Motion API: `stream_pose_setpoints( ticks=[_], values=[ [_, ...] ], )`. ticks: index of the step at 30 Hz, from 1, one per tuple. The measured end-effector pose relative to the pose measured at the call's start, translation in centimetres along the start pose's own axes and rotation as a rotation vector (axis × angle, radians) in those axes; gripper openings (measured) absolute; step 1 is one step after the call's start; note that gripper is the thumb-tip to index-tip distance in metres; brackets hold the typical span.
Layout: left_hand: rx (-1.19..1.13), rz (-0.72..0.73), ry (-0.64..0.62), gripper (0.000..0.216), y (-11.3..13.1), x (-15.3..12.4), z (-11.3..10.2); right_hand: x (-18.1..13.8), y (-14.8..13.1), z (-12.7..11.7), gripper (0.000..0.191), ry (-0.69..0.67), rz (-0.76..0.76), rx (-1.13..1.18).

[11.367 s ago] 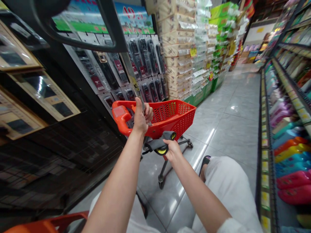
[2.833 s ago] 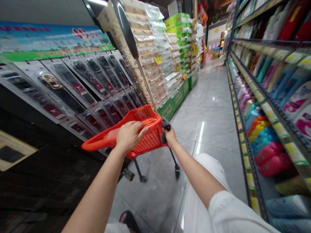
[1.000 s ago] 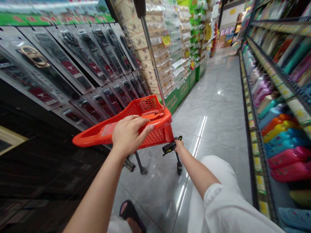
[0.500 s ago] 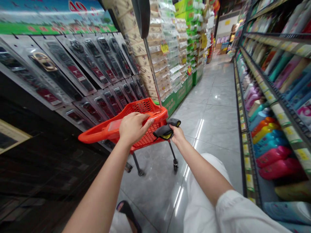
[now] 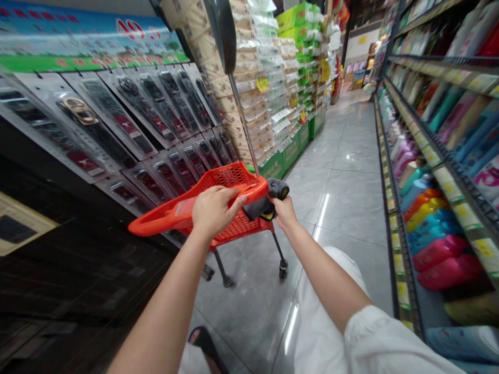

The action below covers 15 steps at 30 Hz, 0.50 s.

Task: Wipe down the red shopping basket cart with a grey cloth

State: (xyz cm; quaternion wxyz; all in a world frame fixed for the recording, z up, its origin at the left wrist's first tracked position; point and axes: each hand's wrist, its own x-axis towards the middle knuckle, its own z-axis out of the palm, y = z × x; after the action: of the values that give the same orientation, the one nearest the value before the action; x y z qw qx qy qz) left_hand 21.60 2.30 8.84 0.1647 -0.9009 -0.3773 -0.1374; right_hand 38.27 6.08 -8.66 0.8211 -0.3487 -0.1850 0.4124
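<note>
While the left hand curls its grip over the orange cart handle, the right hand clutches a grey-yellow bundle; the banner numerals are too blurred to read.

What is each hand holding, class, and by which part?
The left hand grips the orange plastic shopping cart by its handle bar; the right hand holds a dark grey, yellow-edged soft bundle by its near end.

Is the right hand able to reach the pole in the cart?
Probably yes: the pole rises from the cart just beyond the right hand, with nothing between, though that hand grips a dark cloth.
</note>
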Motion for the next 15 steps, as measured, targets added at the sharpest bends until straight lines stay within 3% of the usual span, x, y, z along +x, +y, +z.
stream_pose_setpoints(
  ticks=[2, 7, 11, 13, 15],
  values=[
    [0.006, -0.002, 0.006, 0.054, 0.1, 0.0, 0.0, 0.0, -0.3, 0.0, 0.034, -0.003, -0.017, 0.013],
    [0.008, 0.01, 0.011, 0.053, 0.8, -0.2, -0.1, -0.5, -0.1, -0.2, 0.025, 0.159, 0.081, -0.132],
    [-0.008, 0.014, 0.003, 0.051, 2.3, 0.0, 0.0, -0.7, -1.1, -0.3, 0.03, 0.086, -0.084, -0.073],
    [-0.083, 0.027, -0.006, 0.05, 2.9, 0.3, -0.2, -0.5, -1.3, -0.7, 0.029, 0.105, -0.101, -0.08],
    [-0.255, 0.097, -0.018, 0.049, 2.7, 0.5, -0.6, -0.2, -0.8, -1.2, 0.026, 0.179, -0.003, -0.092]
  ],
)
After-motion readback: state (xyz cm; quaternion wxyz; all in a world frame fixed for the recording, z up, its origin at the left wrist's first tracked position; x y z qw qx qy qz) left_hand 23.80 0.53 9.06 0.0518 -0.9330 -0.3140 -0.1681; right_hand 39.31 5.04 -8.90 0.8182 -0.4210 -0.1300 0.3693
